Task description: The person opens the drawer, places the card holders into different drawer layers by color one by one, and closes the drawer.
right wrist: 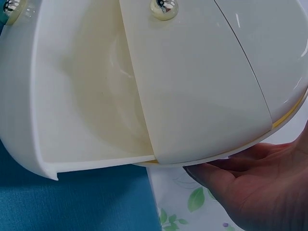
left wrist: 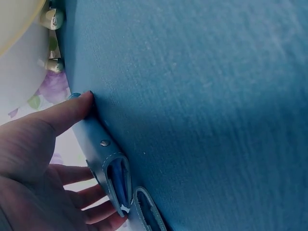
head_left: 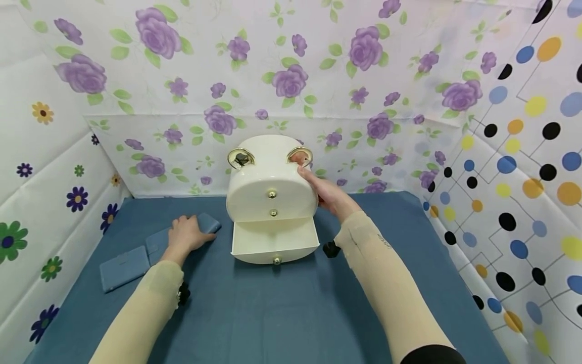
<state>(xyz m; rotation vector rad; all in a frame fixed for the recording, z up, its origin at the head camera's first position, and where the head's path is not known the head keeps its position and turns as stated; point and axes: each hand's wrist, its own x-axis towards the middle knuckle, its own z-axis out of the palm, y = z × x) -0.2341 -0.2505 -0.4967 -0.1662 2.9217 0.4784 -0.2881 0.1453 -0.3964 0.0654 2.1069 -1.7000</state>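
Note:
My left hand (head_left: 188,235) is over a blue wallet (left wrist: 98,139) with a metal snap, its thumb at one edge and its fingers along the other side. A second blue wallet (head_left: 125,268) lies flat beside it, to the lower left. At the middle stands a glossy cream drawer box (head_left: 254,199) with gold-rimmed ears and gold knobs. Its bottom drawer (head_left: 273,235) is pulled out, and the part of its inside that shows is bare. My right hand (head_left: 334,194) rests against the box's right side, fingers fairly straight; some fingertips are hidden behind it.
A blue cloth (head_left: 273,313) covers the table. Behind the box rises a floral backdrop (head_left: 291,81). Patterned sheets wall the left side, and a dotted sheet (head_left: 523,192) walls the right.

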